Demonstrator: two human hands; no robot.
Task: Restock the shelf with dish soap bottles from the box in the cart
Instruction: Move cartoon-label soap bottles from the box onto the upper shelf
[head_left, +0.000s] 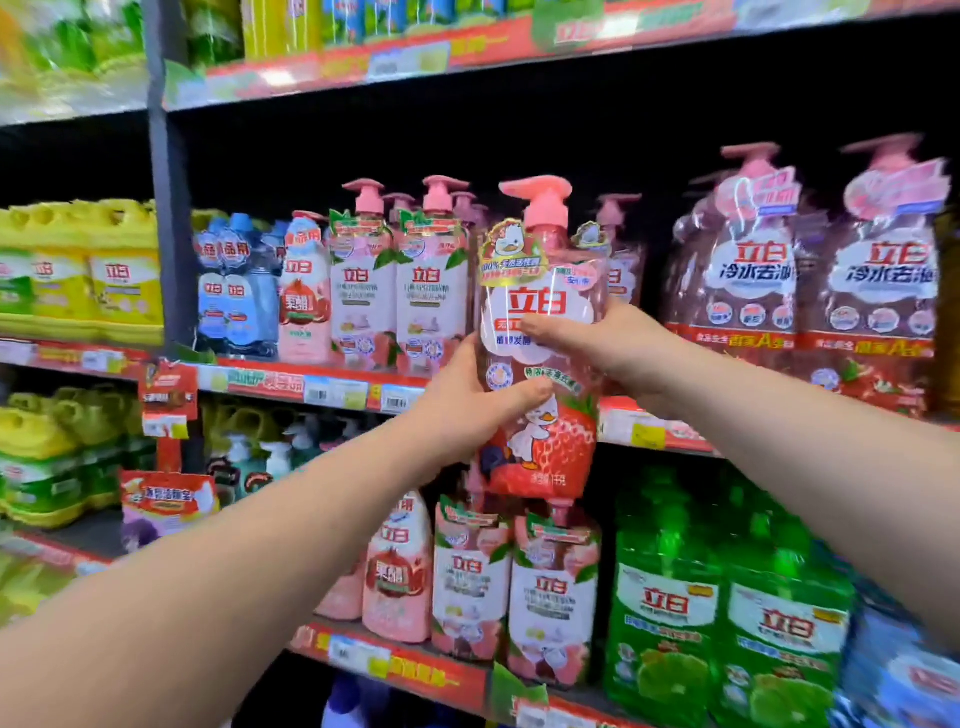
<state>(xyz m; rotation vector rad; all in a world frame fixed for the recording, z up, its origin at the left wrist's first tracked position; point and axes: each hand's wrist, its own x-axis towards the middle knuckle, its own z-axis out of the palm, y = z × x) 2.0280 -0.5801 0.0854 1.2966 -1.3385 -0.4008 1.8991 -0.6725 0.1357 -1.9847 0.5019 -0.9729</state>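
- pink pump bottle (537, 301) of dish soap, strawberry and duck print on the front, is held upright in the air in front of the middle shelf (260, 376).
- its base hangs below the red shelf edge in this view, so it is not standing on the board.
- left hand (462, 410) grips the bottle's lower left side, thumb laid across the front label.
- right hand (608, 348) grips the right side higher up, thumb across the white part of the label.
- both hands are clamped on the same bottle, close together, left below right, both arms stretched forward.
- bottle sits in line with the gap between the pink-and-white pump bottles (395, 291) on its left and the big dark pink twin packs (810, 291) on its right.
- another pink pump top (618, 208) shows just behind the held bottle; cannot tell whether it is on the shelf or part of the same pack.
- further left on the same level: blue bottles (234, 291), then yellow jugs (104, 270) in the next bay.
- lower shelf: pink bottles (519, 582) right under the held one, green packs (727, 623) to their right.
- edges of the frame are blurred.
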